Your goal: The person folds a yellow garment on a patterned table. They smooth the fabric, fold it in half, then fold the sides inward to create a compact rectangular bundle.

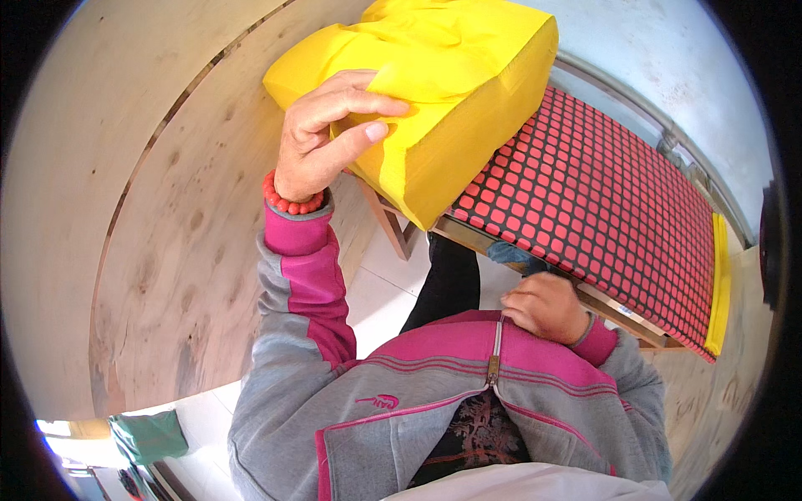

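A boxy yellow fabric bag [455, 108] rests on its side at the far end of a low wooden bench, its top creased. My left hand [326, 134], with a red bead bracelet at the wrist, is at the bag's near left side. Its thumb and forefinger curve around the yellow fabric, and some fingertips are hidden behind a fold. My right hand [547, 309] is curled closed in front of my jacket [535, 351], close to the zip. Whatever its fingers hold, if anything, is hidden.
A flat piece with red squares on black [585, 200] and a yellow end strip [718, 284] covers the bench. A wooden bench leg [391, 221] stands below the bag. Pale wooden boards [192, 192] rise at left. A green cloth item [149, 437] lies at lower left.
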Available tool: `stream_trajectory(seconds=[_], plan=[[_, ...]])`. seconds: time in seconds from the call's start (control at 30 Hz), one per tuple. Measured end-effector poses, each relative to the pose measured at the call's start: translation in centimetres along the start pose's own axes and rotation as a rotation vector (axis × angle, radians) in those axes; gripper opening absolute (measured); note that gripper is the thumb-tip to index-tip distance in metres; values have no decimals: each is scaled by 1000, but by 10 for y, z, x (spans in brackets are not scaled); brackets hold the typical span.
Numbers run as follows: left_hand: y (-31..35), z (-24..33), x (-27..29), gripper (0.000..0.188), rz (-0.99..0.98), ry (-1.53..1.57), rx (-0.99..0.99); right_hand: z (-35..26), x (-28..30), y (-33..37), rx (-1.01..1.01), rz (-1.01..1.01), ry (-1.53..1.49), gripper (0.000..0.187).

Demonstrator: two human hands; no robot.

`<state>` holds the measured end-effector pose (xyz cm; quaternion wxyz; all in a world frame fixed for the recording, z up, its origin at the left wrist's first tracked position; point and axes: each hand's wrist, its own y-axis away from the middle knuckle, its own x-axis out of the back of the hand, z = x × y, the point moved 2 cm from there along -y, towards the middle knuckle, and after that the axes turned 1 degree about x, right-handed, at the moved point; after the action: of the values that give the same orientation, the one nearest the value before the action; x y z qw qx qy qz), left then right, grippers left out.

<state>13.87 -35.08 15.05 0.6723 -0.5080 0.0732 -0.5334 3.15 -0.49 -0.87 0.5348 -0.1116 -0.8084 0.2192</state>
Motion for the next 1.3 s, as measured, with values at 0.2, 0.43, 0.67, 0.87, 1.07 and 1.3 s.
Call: stream_trajectory(seconds=[0.2, 0.43, 0.67, 0.87, 1.07, 1.3], plan=[[-5, 2, -1, 28, -7, 30, 80, -19, 106, -116, 351, 371, 217, 23], [-6, 5, 9, 37, -116, -23, 126, 9, 98, -210, 478, 401, 399, 68], [-7, 5, 13, 45, -177, -19, 116, 20, 84, -213, 473, 332, 402, 74], [-3, 1, 11, 43, -138, 23, 111, 27, 79, -215, 432, 361, 406, 73], [-1, -1, 11, 40, -101, 46, 164, 28, 74, -216, 436, 389, 345, 72], [-1, -2, 12, 41, -106, 74, 149, 32, 70, -216, 439, 422, 305, 70]])
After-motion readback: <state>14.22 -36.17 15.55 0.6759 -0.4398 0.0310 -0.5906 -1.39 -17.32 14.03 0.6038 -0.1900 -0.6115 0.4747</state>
